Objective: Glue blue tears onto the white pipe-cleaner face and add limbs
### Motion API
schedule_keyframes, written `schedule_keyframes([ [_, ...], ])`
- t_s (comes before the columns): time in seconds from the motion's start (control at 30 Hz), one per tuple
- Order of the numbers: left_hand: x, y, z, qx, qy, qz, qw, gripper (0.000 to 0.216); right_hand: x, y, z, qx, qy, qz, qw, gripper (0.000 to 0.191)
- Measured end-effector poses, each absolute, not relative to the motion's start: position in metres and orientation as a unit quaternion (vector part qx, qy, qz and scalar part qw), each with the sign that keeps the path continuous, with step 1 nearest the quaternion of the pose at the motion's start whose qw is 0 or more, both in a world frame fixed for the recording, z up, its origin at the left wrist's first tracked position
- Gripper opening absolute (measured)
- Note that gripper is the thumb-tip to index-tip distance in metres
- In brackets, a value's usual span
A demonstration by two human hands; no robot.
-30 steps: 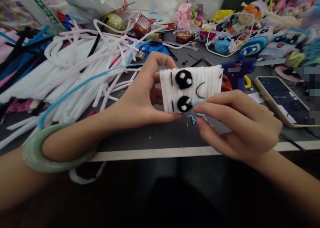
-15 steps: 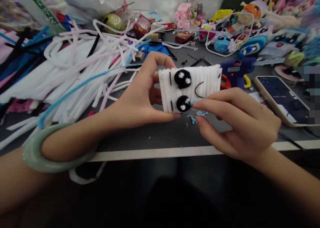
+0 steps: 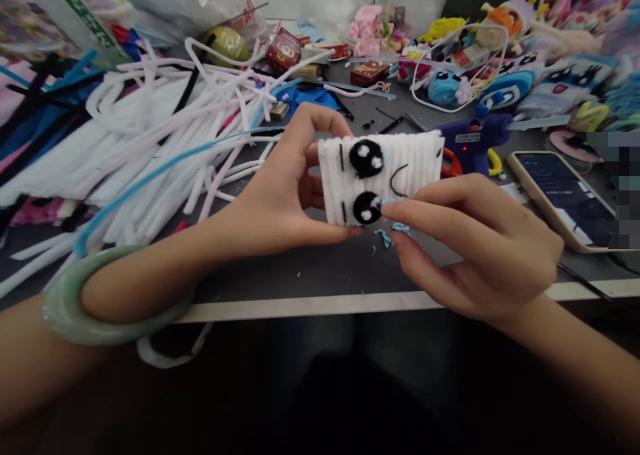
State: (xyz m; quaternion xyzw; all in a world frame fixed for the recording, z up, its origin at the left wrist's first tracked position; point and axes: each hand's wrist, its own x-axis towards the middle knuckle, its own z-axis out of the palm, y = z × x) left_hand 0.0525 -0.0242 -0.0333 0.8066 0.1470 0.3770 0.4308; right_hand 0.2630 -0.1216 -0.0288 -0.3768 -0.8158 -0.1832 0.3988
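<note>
My left hand (image 3: 280, 182) grips a white fuzzy panel (image 3: 415, 152) made of pipe cleaners, fingers at its far edge and thumb along the near one. The panel bears a sideways face: two round black eyes with white dots, short black strokes and a curved black mouth. My right hand (image 3: 480, 242) presses its index fingertip against the edge of the nearer eye (image 3: 367, 208), where a bit of light blue shows. Its thumb is held apart, below the panel. Small light blue fuzzy scraps (image 3: 385, 238) lie on the table beneath.
White pipe cleaners (image 3: 145, 135) are heaped at left, with a blue pipe cleaner (image 3: 145, 175) arching over my left forearm. Behind the panel stands a blue glue gun (image 3: 470, 138) with a red light, near scissors (image 3: 494, 162). A phone (image 3: 565, 198) lies right; plush figures (image 3: 560, 75) crowd behind.
Very little differs. My right index fingertip has shifted slightly left over the nearer eye's edge, covering more of the light blue bit. The left hand and panel stay nearly still.
</note>
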Motion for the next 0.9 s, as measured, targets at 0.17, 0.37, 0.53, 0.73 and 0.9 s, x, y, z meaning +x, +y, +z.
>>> schedule_keyframes([
  [0.17,0.0514,-0.0236,-0.0331,0.816,0.144,0.374,0.416,0.070,0.2632,-0.1204,-0.0291,-0.380,-0.814,-0.189,0.397,0.013],
  [0.37,0.0519,-0.0241,-0.0326,0.812,0.144,0.379,0.419,0.070,0.2625,-0.1201,-0.0273,-0.383,-0.809,-0.183,0.407,0.011],
  [0.53,0.0502,-0.0234,-0.0331,0.827,0.143,0.365,0.404,0.067,0.2634,-0.1197,-0.0273,-0.378,-0.812,-0.186,0.405,0.014],
  [0.73,0.0500,-0.0245,-0.0330,0.827,0.143,0.374,0.394,0.063,0.2632,-0.1205,-0.0272,-0.390,-0.812,-0.183,0.392,0.013],
  [0.9,0.0512,-0.0253,-0.0327,0.813,0.147,0.375,0.421,0.065,0.2614,-0.1207,-0.0284,-0.403,-0.809,-0.173,0.392,0.014],
])
